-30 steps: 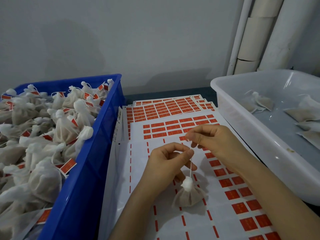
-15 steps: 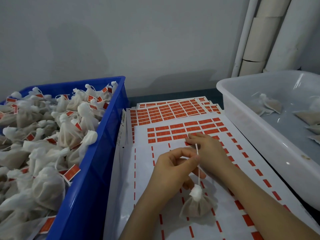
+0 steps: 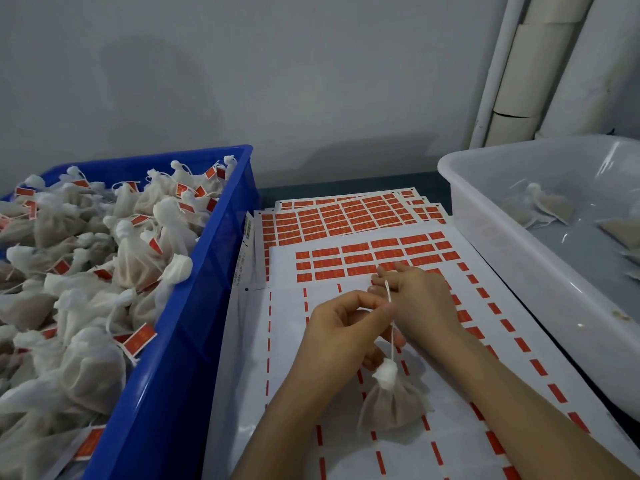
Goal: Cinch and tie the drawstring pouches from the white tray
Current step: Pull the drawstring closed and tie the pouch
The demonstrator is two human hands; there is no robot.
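Pouch (image 3: 393,408) hangs cinched over the label sheets (image 3: 346,441). Left hand (image 3: 343,329) pinches its drawstring (image 3: 393,341) midway in a narrow grip for tension. Right hand (image 3: 420,301) has its grip pinched on the end, likely to knot it.

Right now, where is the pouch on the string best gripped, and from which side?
Best at the cinched neck of the pouch, under its white puff, coming from the near side. The neck is narrowest, the filled body bulges below, and the string runs up to the left hand and right hand, which block the far side.
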